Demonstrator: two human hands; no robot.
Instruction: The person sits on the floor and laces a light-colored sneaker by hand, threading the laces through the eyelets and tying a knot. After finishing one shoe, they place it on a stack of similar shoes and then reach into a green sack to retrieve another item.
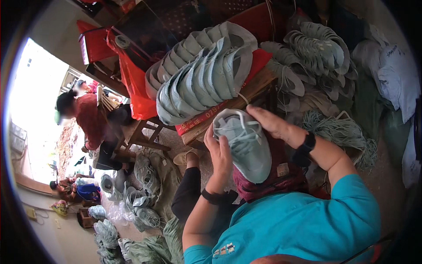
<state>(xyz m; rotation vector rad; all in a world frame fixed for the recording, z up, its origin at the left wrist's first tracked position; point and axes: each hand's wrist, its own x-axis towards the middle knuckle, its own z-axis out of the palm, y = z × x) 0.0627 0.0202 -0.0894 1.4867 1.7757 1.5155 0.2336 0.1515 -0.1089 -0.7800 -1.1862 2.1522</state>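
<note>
A pale grey-green shoe upper (251, 152) lies tilted between my two hands, its toe toward my lap and its opening away from me. A light lace runs in loops across its tongue. My left hand (218, 159) is closed on its left side, with the thumb near the laced part. From the right, my right hand (269, 122) grips the upper by its opening; some of its fingers are hidden. Just beyond, stacked shoe uppers (198, 72) sit nested in two rows on a wooden bench (259, 88) with a red cover.
More nested uppers (318, 53) are piled at the far right, above a bundle of pale green laces (338, 134). A red plastic bag (136, 88) hangs left of the bench. Loose uppers (143, 207) cover the floor at left. A person in red (92, 116) sits near the bright doorway.
</note>
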